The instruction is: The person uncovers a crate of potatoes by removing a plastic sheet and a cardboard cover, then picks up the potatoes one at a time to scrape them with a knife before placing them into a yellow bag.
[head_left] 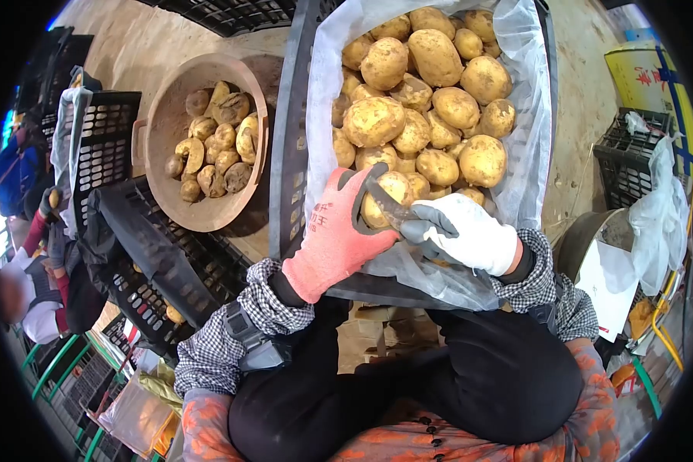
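My left hand [337, 237], in a red glove with dark grey fingertips, is curled around a yellow potato [395, 185], thumb on the near side. My right hand [463, 232], in a white glove with grey fingers, grips a small knife [390, 206]; its handle is hidden in the fingers. The dark blade lies across the potato between both hands. Under and beyond them a black crate [286, 146] lined with white plastic film [325, 100] holds many potatoes [373, 121], some with soil on the skin.
Left of the crate stands a brown round basin [164, 108] with several cut or dark-spotted potatoes [223, 137]. Black crates [104, 146] stand farther left, near another person [42, 285]. At the right are a metal tub [581, 246], a black basket [631, 158] and a yellow box [639, 81].
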Demonstrator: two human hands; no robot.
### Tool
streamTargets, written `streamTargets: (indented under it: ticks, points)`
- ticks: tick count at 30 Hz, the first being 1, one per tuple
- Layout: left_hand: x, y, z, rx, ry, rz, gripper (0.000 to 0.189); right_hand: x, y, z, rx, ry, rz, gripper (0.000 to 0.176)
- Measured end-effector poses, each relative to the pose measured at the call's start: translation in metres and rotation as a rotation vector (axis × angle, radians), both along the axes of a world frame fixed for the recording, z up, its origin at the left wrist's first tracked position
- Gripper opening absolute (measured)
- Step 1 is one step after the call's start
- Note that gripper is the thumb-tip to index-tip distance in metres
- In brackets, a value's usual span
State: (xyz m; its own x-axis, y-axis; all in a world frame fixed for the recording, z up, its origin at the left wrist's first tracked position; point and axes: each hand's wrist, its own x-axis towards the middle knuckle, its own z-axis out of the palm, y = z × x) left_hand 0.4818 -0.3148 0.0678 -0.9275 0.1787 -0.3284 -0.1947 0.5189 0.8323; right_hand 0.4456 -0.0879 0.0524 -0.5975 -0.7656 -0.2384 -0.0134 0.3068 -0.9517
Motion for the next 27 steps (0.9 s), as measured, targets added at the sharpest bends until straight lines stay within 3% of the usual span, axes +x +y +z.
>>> streamTargets:
  ticks: [2,10,12,13,14,16,17,18,20,22,26,27]
  points:
    - [0.003,0.000,-0.002,-0.087,-0.004,-0.060,0.074,0.003,-0.002,0.005,0.163,0.311,0.061,0.040]
    - [0.003,0.002,-0.004,-0.110,-0.028,-0.096,0.071,0.005,-0.007,-0.001,0.183,0.302,0.175,0.040]
    - [0.001,0.002,-0.004,-0.098,-0.007,-0.085,0.071,0.001,-0.013,0.002,0.006,-0.020,-0.041,0.042]
    - [-0.001,0.003,-0.001,0.002,-0.049,-0.039,0.071,-0.002,-0.007,0.015,-0.091,-0.452,-0.228,0.041]
    - [-0.003,0.003,0.002,0.101,-0.090,0.008,0.070,-0.002,0.000,0.010,-0.193,-0.612,-0.382,0.040]
    - [-0.006,0.000,0.010,0.214,-0.152,0.041,0.074,-0.007,0.003,-0.001,-0.337,-0.633,-0.549,0.042]
    - [-0.005,0.000,0.014,0.368,-0.131,0.112,0.075,-0.009,-0.001,0.011,-0.235,-0.660,-0.639,0.038]
    - [-0.004,0.001,0.016,0.524,-0.110,0.179,0.076,-0.005,-0.004,0.010,-0.241,-0.653,-0.642,0.038]
    - [0.001,0.003,0.007,0.538,-0.003,0.141,0.077,0.004,-0.007,0.005,-0.247,-0.556,-0.656,0.035]
    - [0.002,0.003,0.011,0.662,-0.131,0.185,0.078,-0.001,-0.008,0.009,-0.235,-0.653,-0.681,0.039]
    - [0.002,-0.001,0.001,0.510,-0.187,0.021,0.084,-0.002,-0.002,0.004,-0.189,-0.581,-0.655,0.044]
    - [0.001,-0.002,0.000,0.407,-0.032,-0.066,0.083,-0.001,0.000,0.000,-0.216,-0.589,-0.671,0.044]
